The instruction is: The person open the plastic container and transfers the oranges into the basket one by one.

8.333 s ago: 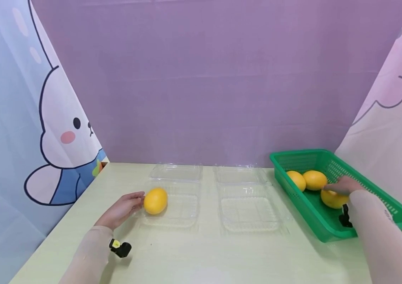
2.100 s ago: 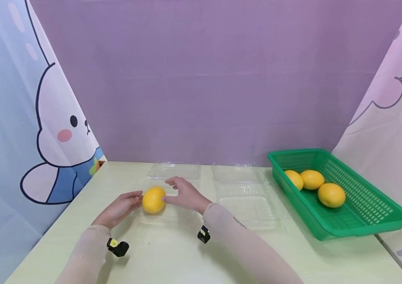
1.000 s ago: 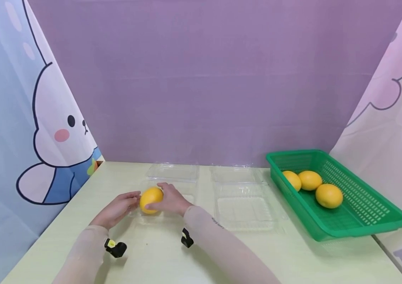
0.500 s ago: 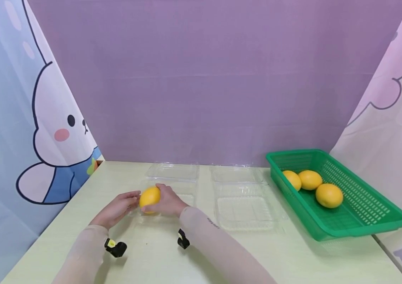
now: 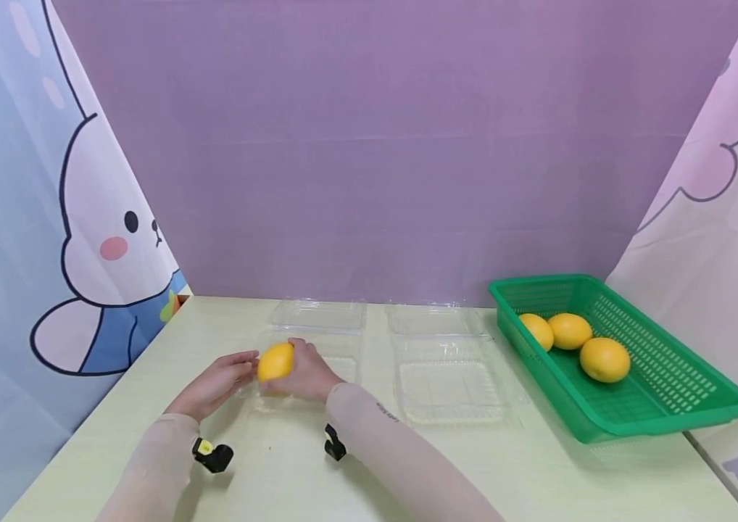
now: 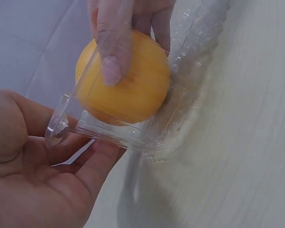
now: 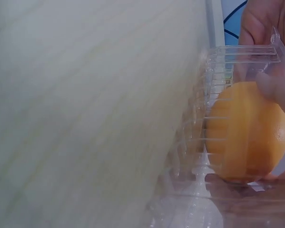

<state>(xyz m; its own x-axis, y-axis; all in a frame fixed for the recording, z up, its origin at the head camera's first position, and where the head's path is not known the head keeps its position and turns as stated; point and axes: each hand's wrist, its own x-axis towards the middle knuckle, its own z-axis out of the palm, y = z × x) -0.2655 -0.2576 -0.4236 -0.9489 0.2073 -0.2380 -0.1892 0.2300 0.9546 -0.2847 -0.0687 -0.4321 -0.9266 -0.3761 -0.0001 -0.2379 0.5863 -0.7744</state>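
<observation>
In the head view my right hand [image 5: 307, 372] holds an orange [image 5: 275, 362] from the right, its thumb and fingers spread round the fruit. The orange sits in the left part of a clear plastic clamshell container [image 5: 341, 368]. At that container's left wall, my left hand [image 5: 215, 386] holds the rim between thumb and fingers. Seen from the left wrist, the left hand [image 6: 47, 161] is at the container's corner [image 6: 61, 121], just below the orange [image 6: 128, 80]. In the right wrist view, the container's ribbed wall partly covers the orange [image 7: 247, 133].
A second clear clamshell container [image 5: 450, 391] lies open on the right, lid towards the back. Further right, a green plastic basket [image 5: 578, 402] bears 3 more oranges [image 5: 604, 359]. Purple cloth [image 5: 375, 181] hangs behind the pale table [image 5: 297, 478].
My right hand left the basket, came over to the left container and took hold of the orange there. Just now the orange has turned slightly in its fingers. The left hand has stayed put.
</observation>
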